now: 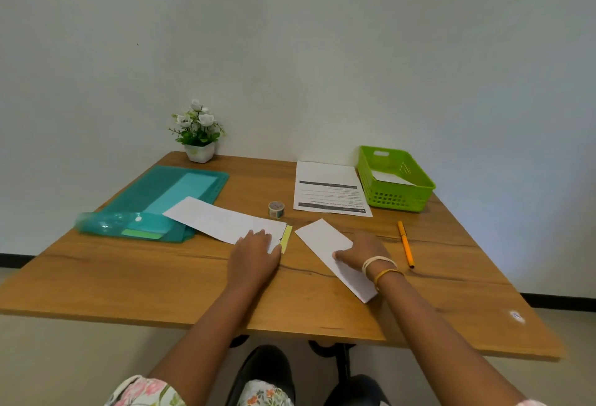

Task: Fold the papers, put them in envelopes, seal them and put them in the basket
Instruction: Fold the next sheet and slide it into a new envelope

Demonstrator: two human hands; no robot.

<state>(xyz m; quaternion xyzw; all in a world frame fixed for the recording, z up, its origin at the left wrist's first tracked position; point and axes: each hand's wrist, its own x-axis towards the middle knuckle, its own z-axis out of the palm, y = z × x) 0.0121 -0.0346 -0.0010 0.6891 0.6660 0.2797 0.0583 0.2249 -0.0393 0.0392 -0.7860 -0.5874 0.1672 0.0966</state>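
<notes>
A white envelope (pixel 219 220) lies flat across the middle of the wooden table, its yellow adhesive strip (pixel 286 238) showing at the right end. My left hand (pixel 254 252) rests on that end with fingers spread flat. To the right lies a folded white paper (pixel 325 242), angled toward me. My right hand (pixel 359 252) rests on the folded paper, thumb pressing on it. A green plastic basket (pixel 398 194) stands at the back right with a white envelope (pixel 392 177) inside.
A printed sheet (pixel 329 188) lies left of the basket. A roll of tape (pixel 276 209) stands mid-table. An orange pen (pixel 405 243) lies at right. A teal document pouch (pixel 151 204) covers the left. A potted white flower (pixel 198 133) sits at the back.
</notes>
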